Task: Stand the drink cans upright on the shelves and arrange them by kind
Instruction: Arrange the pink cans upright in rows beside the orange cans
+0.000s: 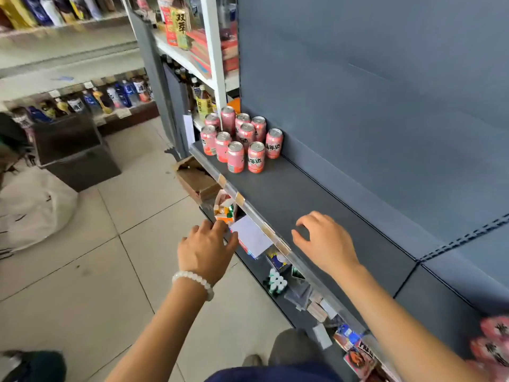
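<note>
With both hands empty, left hand [205,250] and right hand [325,239] spread over the shelf [316,194], we judge ourselves between placements; next, fetch the blurred pink cans [493,346] at lower right toward the upright group [242,139].

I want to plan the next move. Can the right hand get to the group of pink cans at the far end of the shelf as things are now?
Probably yes. The right hand is empty above the shelf, and the bare shelf surface between it and the pink cans holds nothing. It likely needs a long stretch or a step forward.
</note>
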